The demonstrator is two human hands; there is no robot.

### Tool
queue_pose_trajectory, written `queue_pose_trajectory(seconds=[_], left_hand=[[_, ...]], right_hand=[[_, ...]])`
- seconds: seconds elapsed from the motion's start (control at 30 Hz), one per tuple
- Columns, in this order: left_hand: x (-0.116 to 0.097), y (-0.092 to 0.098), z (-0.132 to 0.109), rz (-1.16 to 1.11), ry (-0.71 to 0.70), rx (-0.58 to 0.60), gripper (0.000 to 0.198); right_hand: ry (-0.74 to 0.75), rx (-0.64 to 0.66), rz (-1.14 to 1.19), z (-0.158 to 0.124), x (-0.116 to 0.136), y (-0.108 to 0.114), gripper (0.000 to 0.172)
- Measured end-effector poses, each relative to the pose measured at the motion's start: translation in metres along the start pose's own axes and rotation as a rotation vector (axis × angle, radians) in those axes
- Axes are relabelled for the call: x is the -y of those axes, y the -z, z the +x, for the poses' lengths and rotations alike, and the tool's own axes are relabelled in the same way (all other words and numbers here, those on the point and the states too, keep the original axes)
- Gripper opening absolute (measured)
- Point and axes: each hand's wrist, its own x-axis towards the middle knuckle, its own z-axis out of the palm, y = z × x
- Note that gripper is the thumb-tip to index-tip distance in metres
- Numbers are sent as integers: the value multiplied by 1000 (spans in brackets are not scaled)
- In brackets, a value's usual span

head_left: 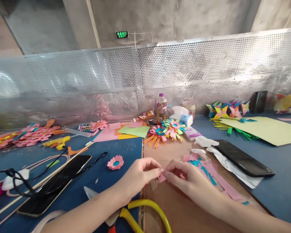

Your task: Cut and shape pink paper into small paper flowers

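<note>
Over the brown cardboard sheet (179,210) my left hand (138,176) and my right hand (186,178) meet fingertip to fingertip. Both pinch a small pink paper piece (162,177) between thumb and forefinger. More pink and teal paper strips (208,173) lie just right of my right hand. A small pink paper flower with a teal centre (115,162) rests on the blue table left of my left hand. Yellow-handled scissors (140,215) lie under my left forearm.
Finished paper flowers (168,129) sit at the back with coloured sheets (129,131), a bottle (161,108) and a tissue pack (183,116). Phones lie left (55,184) and right (242,158). A glue gun (58,142), cables and a perforated metal screen (145,81) are also present.
</note>
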Motion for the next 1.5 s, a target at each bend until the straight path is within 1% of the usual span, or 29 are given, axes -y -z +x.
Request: queue_pose_trajectory(seconds=[0.1, 0.2, 0.3, 0.4, 0.53, 0.67, 0.8, 0.93, 1.0, 1.07, 1.1, 1.23, 1.27, 1.3, 1.37, 1.5], left_hand=[[0, 0, -1, -16, 9, -22, 17], [5, 0, 1, -34, -9, -39, 16], [9, 0, 2, -31, -18, -27, 16], [7, 0, 1, -30, -25, -20, 15], [5, 0, -1, -29, -21, -17, 16], [6, 1, -1, -7, 9, 32, 15], [5, 0, -2, 61, 1, 80, 14], [5, 0, -2, 68, -20, 91, 14], [6, 0, -1, 45, -20, 81, 15], [8, 0, 0, 22, -29, 67, 16], [8, 0, 0, 12, -34, 60, 16], [5, 0, -1, -27, -38, 35, 13], [4, 0, -2, -30, -34, 34, 13], [3, 0, -3, -31, -30, 33, 13], [1, -1, -4, -30, -24, 38, 14], [0, -1, -5, -48, -26, 50, 14]], right_hand=[[-2, 7, 32, 0, 1, 0, 19], [-11, 10, 37, -1, 1, 1, 18], [-24, 7, 22, -1, 1, 2, 18], [-47, 2, 0, -2, 2, 1, 18], [-28, -10, -1, -2, 1, -1, 19], [-17, -40, 2, -3, -2, -1, 21], [-20, -27, 11, -3, -3, -1, 22], [4, -20, 65, -2, -3, -2, 21], [19, -55, 69, -2, -2, -3, 19], [81, -119, 2, -2, -3, -3, 17], [141, -155, -60, -3, -4, -2, 16], [498, -273, -401, -3, -11, 0, 13], [564, -292, -477, -3, -12, 1, 13], [610, -303, -537, -3, -14, 1, 13], [655, -306, -606, -3, -16, 1, 12], [721, -311, -643, -5, -13, 2, 14]])
